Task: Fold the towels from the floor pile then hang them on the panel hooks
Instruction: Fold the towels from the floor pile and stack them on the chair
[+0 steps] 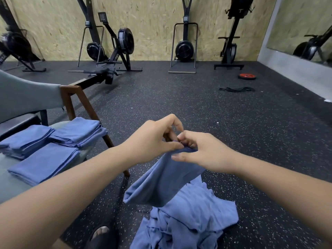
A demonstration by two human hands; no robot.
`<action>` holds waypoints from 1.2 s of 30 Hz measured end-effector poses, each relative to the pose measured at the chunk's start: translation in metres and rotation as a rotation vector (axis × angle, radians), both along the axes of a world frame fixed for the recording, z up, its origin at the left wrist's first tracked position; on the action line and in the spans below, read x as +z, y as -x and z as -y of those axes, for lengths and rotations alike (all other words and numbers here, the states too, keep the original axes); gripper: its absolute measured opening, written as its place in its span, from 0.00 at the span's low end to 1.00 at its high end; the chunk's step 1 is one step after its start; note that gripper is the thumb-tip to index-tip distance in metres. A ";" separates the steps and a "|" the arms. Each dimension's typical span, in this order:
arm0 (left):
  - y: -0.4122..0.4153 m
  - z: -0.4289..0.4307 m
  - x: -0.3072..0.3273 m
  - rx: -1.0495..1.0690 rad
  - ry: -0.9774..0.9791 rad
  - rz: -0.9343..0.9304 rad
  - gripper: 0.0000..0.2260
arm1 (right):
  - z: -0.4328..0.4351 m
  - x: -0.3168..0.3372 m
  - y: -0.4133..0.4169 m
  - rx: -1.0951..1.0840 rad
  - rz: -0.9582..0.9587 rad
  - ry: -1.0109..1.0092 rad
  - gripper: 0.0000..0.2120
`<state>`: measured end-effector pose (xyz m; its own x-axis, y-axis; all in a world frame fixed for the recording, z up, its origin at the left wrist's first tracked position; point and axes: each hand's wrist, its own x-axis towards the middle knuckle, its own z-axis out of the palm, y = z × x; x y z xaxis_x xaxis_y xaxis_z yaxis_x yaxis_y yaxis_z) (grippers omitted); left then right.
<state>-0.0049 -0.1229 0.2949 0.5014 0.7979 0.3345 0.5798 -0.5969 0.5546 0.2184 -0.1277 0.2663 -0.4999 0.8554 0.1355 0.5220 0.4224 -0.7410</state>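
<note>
Blue towel (161, 180), top edge pinched by left hand (152, 139) and right hand (206, 151), knuckles nearly touching.
Fingers of both curled tight on the cloth. Held: one towel, hanging straight below the grip. Floor pile (190, 221): one, crumpled, under the hanging towel. Folded stacks (45, 162): three, on chair (71, 105) left of the left hand.

A blue towel (161, 178) is held up by its gathered top edge, doubled over and hung in soft folds just above the floor pile (188, 218), where more blue towels are heaped, crumpled. Three folded stacks (45, 162) are laid flat, side by side, on a chair seat (10, 187) to the left.
</note>
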 end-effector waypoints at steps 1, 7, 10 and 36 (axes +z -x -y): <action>-0.001 0.000 -0.001 0.007 0.020 0.042 0.17 | -0.001 -0.002 0.004 0.005 -0.026 -0.016 0.13; 0.002 -0.005 -0.020 -0.034 0.249 0.310 0.27 | -0.002 0.008 0.004 0.029 -0.033 -0.090 0.04; 0.008 -0.007 -0.036 -0.094 0.432 0.279 0.29 | -0.002 0.015 0.000 0.051 -0.029 -0.115 0.03; 0.091 -0.057 -0.045 0.284 0.371 0.137 0.11 | -0.052 0.034 -0.094 -0.462 -0.416 -0.315 0.13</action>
<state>-0.0962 -0.0664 0.2502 0.2178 0.9748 0.0489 0.5981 -0.1729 0.7825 0.3119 -0.0755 0.3006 0.0534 0.8567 0.5131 0.3994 0.4526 -0.7972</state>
